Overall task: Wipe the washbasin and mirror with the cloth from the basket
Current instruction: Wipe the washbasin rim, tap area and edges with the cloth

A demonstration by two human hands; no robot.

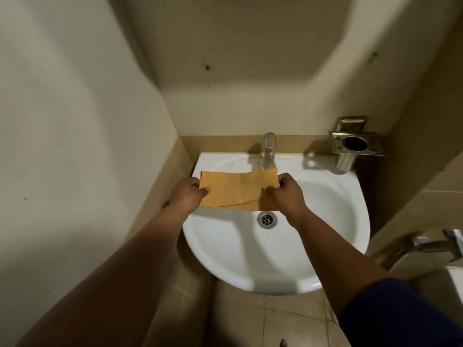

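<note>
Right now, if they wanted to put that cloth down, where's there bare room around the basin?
The bowl of the basin is bare around the drain, nearest the front rim. The back ledge left of the tap is free too. Right of the tap it is tighter, under the metal cup holder. Both hands, left and right, hold the cloth stretched above the bowl.

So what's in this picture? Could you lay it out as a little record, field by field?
place: small washroom corner, seen from above
washbasin: white, round-fronted, fixed to the wall
tap: metal, at the back rim; no water seen running
drain: open, metal, bowl floor
cloth: orange-yellow, folded, held stretched above the bowl
left hand: gripping the cloth's left edge
right hand: gripping the cloth's right edge
tumbler holder: metal, wall-mounted right of the tap
mirror: not in view
basket: not in view
</note>
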